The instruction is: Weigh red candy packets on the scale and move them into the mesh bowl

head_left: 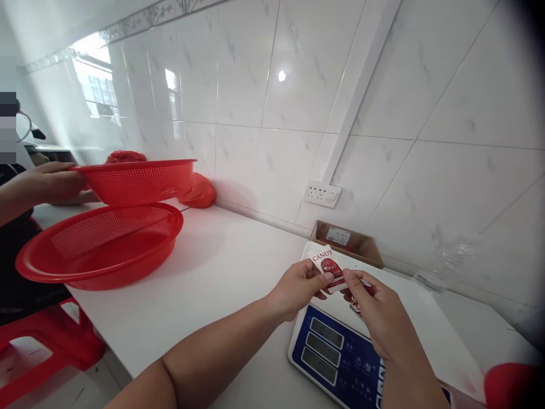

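My left hand [300,287] pinches a small white and red packet [328,266] printed "CANDY", with thumb on its front. Close beside it, my right hand [374,307] has its thumb and fingers closed at the packet's right edge. A second red and white packet [356,305] shows below my right fingers, mostly hidden by that hand. Both hands are held over a digital scale [317,355] with a blue panel and three dark displays. My right forearm covers part of its keys.
Behind the scale an open cardboard box [370,250] stands against the tiled wall. On the left, another person's hand [55,182] holds a red plastic basket [145,179] over a second red basket [106,278]. Red bags [200,190] lie behind; a red stool [51,346] stands below.
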A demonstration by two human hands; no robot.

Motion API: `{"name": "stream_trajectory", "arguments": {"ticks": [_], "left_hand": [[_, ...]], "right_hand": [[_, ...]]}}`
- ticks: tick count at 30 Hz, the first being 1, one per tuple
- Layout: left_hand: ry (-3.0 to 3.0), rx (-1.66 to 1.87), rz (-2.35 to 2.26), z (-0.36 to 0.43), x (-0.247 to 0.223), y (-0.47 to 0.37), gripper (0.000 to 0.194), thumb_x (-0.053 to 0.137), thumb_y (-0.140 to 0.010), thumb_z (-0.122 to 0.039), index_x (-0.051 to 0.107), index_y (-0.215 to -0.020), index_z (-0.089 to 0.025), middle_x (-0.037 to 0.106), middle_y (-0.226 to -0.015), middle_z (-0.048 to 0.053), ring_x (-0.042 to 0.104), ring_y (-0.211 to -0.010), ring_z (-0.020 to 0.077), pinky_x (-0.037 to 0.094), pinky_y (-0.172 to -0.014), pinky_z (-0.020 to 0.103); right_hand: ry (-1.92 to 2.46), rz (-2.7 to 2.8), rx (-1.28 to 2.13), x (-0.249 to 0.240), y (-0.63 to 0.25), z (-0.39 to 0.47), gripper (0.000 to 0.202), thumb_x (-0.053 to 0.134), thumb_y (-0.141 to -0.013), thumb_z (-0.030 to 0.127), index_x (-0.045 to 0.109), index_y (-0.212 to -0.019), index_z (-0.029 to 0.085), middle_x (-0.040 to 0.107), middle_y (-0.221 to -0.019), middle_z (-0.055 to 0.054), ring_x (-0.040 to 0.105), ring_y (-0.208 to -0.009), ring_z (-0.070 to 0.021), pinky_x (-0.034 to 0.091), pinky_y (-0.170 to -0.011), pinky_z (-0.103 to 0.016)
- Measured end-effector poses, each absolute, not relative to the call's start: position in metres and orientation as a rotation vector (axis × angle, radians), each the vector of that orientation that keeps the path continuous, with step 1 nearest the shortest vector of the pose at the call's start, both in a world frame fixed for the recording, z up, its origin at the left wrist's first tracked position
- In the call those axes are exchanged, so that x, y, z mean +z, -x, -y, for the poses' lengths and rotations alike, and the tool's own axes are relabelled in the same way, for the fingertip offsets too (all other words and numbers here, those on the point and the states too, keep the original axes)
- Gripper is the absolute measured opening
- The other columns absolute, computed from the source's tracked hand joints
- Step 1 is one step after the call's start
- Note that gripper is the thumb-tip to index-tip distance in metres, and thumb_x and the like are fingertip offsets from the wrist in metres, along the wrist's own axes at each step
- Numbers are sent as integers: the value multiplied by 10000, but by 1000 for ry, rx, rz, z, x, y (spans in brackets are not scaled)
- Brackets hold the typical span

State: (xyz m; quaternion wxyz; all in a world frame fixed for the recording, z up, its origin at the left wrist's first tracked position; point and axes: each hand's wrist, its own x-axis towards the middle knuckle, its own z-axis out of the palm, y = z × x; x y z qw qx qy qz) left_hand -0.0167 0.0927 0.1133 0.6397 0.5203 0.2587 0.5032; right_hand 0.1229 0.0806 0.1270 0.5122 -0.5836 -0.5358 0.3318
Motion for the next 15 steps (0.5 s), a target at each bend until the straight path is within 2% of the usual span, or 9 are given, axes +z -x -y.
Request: {"name": "stream_trajectory", "arguments": {"ticks": [6,12,15], "left_hand": [[-1155,1122,-578,-90,117,18,420,687,-659,-492,593,-873,-144,592,-794,22,495,-628,79,370,-610,225],[-1234,1064,-618,-91,114,17,423,690,-646,-506,580,-835,-143,573,-744,10,498,-621,84,394,-618,232],[-1396,969,-685,-92,113,18,382,640,-700,-495,593,-837,-141,592,-760,30,523,-656,106,425,-640,252]], "right_hand": [[1309,1174,864,127,-124,-81,501,639,-613,641,667,-849,200,631,-683,-17,518,-587,-128,448,-520,-232],[1324,1314,880,128,-124,-79,498,631,-635,627,677,-886,199,653,-708,-24,560,-626,-166,456,-538,-258],[1341,1461,855,130,-123,-77,470,668,-616,588,692,-860,188,665,-711,-25,580,-667,-184,444,-529,-248]]}}
